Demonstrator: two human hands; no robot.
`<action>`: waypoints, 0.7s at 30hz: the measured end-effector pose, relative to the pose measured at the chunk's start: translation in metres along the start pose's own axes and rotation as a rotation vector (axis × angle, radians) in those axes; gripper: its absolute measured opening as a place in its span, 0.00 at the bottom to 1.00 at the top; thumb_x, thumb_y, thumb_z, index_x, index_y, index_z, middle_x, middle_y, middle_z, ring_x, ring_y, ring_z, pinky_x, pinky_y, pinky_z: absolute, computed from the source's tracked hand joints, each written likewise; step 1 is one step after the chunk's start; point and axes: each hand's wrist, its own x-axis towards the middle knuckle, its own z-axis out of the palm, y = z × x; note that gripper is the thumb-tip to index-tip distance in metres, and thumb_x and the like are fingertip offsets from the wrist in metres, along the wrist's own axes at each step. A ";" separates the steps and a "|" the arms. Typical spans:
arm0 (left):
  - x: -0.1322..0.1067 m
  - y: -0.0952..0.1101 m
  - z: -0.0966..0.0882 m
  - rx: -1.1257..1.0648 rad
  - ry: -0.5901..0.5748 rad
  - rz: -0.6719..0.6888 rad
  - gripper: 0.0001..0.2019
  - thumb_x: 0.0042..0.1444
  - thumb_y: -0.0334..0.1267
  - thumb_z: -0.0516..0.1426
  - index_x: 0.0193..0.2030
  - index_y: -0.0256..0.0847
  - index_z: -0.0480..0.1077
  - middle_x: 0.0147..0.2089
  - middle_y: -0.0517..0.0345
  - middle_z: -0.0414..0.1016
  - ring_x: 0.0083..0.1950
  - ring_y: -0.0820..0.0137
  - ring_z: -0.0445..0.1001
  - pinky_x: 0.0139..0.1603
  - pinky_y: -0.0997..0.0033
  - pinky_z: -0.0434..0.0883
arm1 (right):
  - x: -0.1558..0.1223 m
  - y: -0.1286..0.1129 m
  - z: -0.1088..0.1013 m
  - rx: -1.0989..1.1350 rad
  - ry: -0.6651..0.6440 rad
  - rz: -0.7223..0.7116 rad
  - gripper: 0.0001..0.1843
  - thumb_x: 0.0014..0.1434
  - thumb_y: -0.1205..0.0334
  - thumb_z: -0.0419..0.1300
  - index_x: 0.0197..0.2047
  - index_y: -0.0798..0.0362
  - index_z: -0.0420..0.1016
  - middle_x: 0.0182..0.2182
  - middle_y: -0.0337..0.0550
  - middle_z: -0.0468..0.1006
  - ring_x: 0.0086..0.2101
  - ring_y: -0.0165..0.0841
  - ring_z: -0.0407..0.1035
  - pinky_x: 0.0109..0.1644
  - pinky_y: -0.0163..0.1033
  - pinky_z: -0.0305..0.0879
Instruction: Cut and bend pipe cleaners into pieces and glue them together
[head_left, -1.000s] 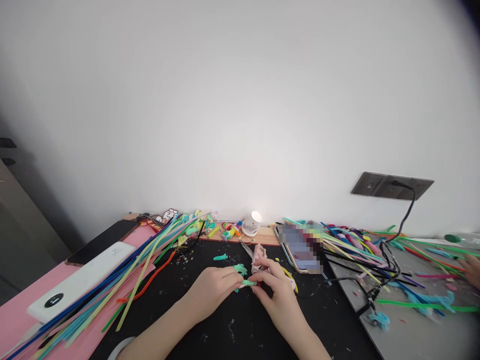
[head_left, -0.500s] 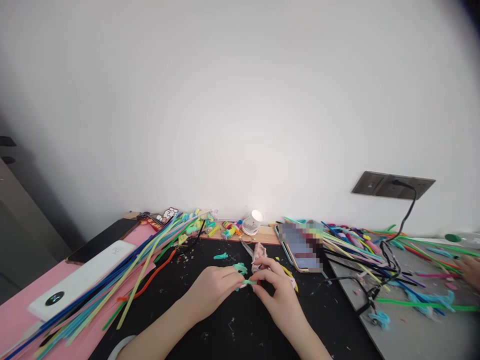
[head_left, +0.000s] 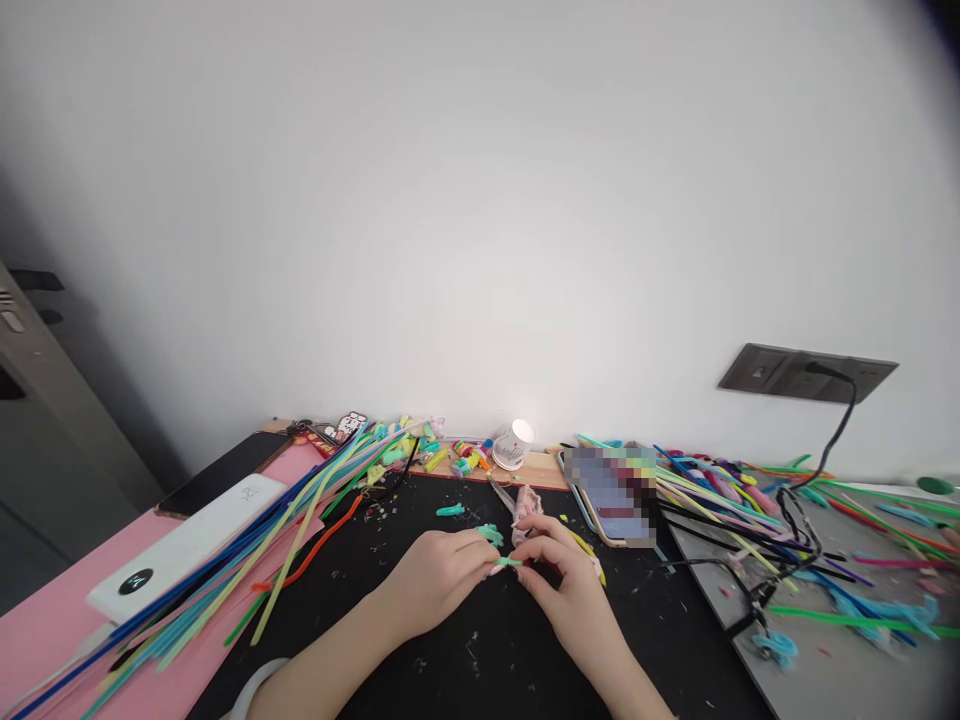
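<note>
Between my two hands, above the black mat (head_left: 450,655), is a short light-green pipe cleaner piece (head_left: 508,562). My left hand (head_left: 450,575) pinches its left end with the fingers closed. At the other end, the thumb and fingertips of my right hand (head_left: 559,570) close on it. Just behind my fingers lie some teal pipe cleaner pieces (head_left: 491,534), with a single teal piece (head_left: 451,510) farther left. Scissors (head_left: 501,490) rest beyond my right hand beside a crumpled pink item (head_left: 527,503). The scissors' yellow handle (head_left: 589,553) shows partly behind that hand.
Bundled long pipe cleaners (head_left: 300,530) and a white power bank (head_left: 184,545) lie on the left over pink paper. A paper cup (head_left: 514,444) stands by the wall. Toward the right are a phone (head_left: 615,505), more pipe cleaners (head_left: 847,615) and black cables (head_left: 806,545).
The whole view has shifted slightly, so things sit a little farther right. Both hands keep their pinch on the green piece. Another person's hand at the right edge has left the view.
</note>
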 end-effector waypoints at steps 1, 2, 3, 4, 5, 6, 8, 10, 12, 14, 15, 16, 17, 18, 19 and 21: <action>0.000 0.000 0.000 -0.007 0.002 -0.006 0.13 0.62 0.34 0.42 0.40 0.39 0.67 0.34 0.57 0.70 0.32 0.72 0.67 0.32 0.75 0.61 | 0.000 0.001 0.000 0.004 -0.004 0.004 0.07 0.49 0.71 0.56 0.29 0.50 0.73 0.44 0.44 0.69 0.45 0.37 0.64 0.46 0.40 0.63; 0.000 0.001 0.000 -0.013 0.001 -0.013 0.12 0.61 0.34 0.42 0.40 0.40 0.66 0.34 0.57 0.70 0.33 0.72 0.67 0.32 0.75 0.62 | 0.000 0.001 0.000 0.008 -0.005 0.009 0.07 0.49 0.71 0.56 0.29 0.50 0.73 0.44 0.44 0.69 0.45 0.37 0.64 0.47 0.40 0.62; -0.001 0.001 0.000 -0.017 -0.001 -0.020 0.12 0.61 0.34 0.43 0.40 0.40 0.66 0.35 0.57 0.70 0.33 0.72 0.68 0.33 0.75 0.62 | -0.001 0.001 0.000 0.014 -0.007 0.014 0.07 0.49 0.72 0.56 0.29 0.50 0.73 0.44 0.44 0.69 0.45 0.37 0.64 0.48 0.41 0.61; -0.001 0.001 0.000 -0.019 -0.002 -0.027 0.11 0.61 0.33 0.43 0.40 0.40 0.66 0.35 0.57 0.70 0.34 0.72 0.68 0.33 0.76 0.62 | -0.001 0.001 0.000 0.020 -0.008 0.017 0.07 0.49 0.72 0.56 0.28 0.51 0.73 0.44 0.44 0.69 0.46 0.37 0.64 0.49 0.41 0.60; -0.001 0.001 0.000 -0.021 0.000 -0.032 0.11 0.61 0.33 0.43 0.40 0.40 0.66 0.35 0.57 0.69 0.34 0.72 0.68 0.33 0.76 0.62 | -0.001 0.001 0.000 0.027 -0.010 0.019 0.07 0.49 0.72 0.56 0.28 0.51 0.73 0.43 0.44 0.69 0.46 0.37 0.64 0.50 0.42 0.59; -0.001 0.001 0.001 -0.023 0.002 -0.035 0.11 0.61 0.33 0.43 0.40 0.40 0.66 0.36 0.57 0.69 0.34 0.72 0.67 0.33 0.76 0.62 | -0.001 0.000 0.001 0.033 -0.009 0.019 0.07 0.49 0.72 0.56 0.28 0.51 0.72 0.44 0.44 0.69 0.46 0.37 0.64 0.51 0.42 0.59; -0.001 0.001 0.001 -0.028 0.005 -0.036 0.11 0.61 0.33 0.43 0.40 0.40 0.65 0.36 0.57 0.69 0.34 0.72 0.67 0.33 0.76 0.62 | -0.001 -0.001 0.001 0.040 -0.009 0.022 0.07 0.49 0.72 0.56 0.29 0.51 0.72 0.44 0.44 0.69 0.46 0.37 0.64 0.50 0.42 0.59; -0.001 0.000 0.002 -0.028 0.006 -0.033 0.10 0.61 0.32 0.43 0.40 0.39 0.65 0.36 0.57 0.69 0.34 0.72 0.67 0.33 0.75 0.61 | 0.000 -0.002 0.001 0.039 -0.010 0.028 0.07 0.50 0.71 0.56 0.29 0.51 0.72 0.44 0.44 0.69 0.45 0.37 0.64 0.48 0.42 0.61; -0.002 0.000 0.001 -0.025 0.006 -0.030 0.10 0.61 0.32 0.43 0.39 0.39 0.65 0.36 0.57 0.69 0.34 0.72 0.67 0.33 0.75 0.61 | 0.000 -0.003 0.000 0.035 -0.011 0.028 0.07 0.50 0.71 0.56 0.29 0.51 0.72 0.44 0.44 0.69 0.45 0.38 0.65 0.47 0.42 0.62; -0.002 0.000 0.000 -0.026 0.005 -0.028 0.11 0.61 0.32 0.43 0.39 0.39 0.65 0.35 0.57 0.69 0.33 0.72 0.67 0.32 0.75 0.61 | 0.000 -0.004 0.000 0.030 -0.008 0.018 0.06 0.50 0.71 0.56 0.29 0.51 0.72 0.43 0.45 0.70 0.45 0.38 0.65 0.47 0.41 0.62; -0.002 0.000 0.000 -0.029 0.005 -0.026 0.11 0.61 0.32 0.43 0.39 0.39 0.65 0.35 0.57 0.69 0.33 0.72 0.67 0.32 0.75 0.61 | 0.000 -0.004 0.000 0.027 -0.006 0.014 0.06 0.49 0.71 0.56 0.28 0.51 0.72 0.43 0.45 0.70 0.44 0.38 0.65 0.47 0.41 0.62; -0.002 0.000 0.000 -0.033 0.005 -0.023 0.11 0.61 0.32 0.43 0.39 0.39 0.65 0.35 0.57 0.69 0.33 0.72 0.67 0.33 0.75 0.62 | 0.000 -0.004 0.000 0.024 -0.003 0.011 0.06 0.49 0.71 0.56 0.28 0.51 0.72 0.43 0.45 0.70 0.44 0.38 0.65 0.47 0.41 0.62; -0.001 0.000 -0.001 -0.039 0.008 -0.020 0.11 0.61 0.33 0.43 0.39 0.39 0.65 0.35 0.57 0.69 0.33 0.72 0.67 0.33 0.75 0.62 | 0.000 -0.004 0.000 0.021 -0.002 0.010 0.06 0.49 0.71 0.56 0.28 0.51 0.72 0.42 0.45 0.70 0.44 0.38 0.65 0.47 0.41 0.62; -0.001 0.001 -0.001 -0.044 0.011 -0.017 0.11 0.62 0.33 0.43 0.39 0.39 0.65 0.35 0.57 0.69 0.33 0.72 0.67 0.33 0.75 0.62 | 0.000 -0.004 0.000 0.021 -0.002 0.010 0.06 0.49 0.71 0.56 0.28 0.51 0.72 0.42 0.45 0.70 0.44 0.38 0.65 0.47 0.41 0.62; -0.001 0.001 0.000 -0.050 0.016 -0.013 0.12 0.62 0.33 0.42 0.39 0.39 0.66 0.34 0.56 0.70 0.33 0.72 0.67 0.32 0.75 0.62 | 0.000 -0.004 0.000 0.022 -0.005 0.011 0.06 0.49 0.71 0.56 0.28 0.51 0.72 0.42 0.45 0.70 0.44 0.38 0.65 0.46 0.41 0.62; -0.001 0.000 0.000 -0.057 0.026 -0.004 0.12 0.62 0.33 0.42 0.39 0.38 0.66 0.34 0.57 0.70 0.33 0.72 0.67 0.32 0.75 0.62 | 0.000 -0.003 0.000 0.029 -0.013 0.018 0.07 0.49 0.72 0.56 0.28 0.51 0.72 0.43 0.45 0.69 0.45 0.38 0.64 0.47 0.41 0.61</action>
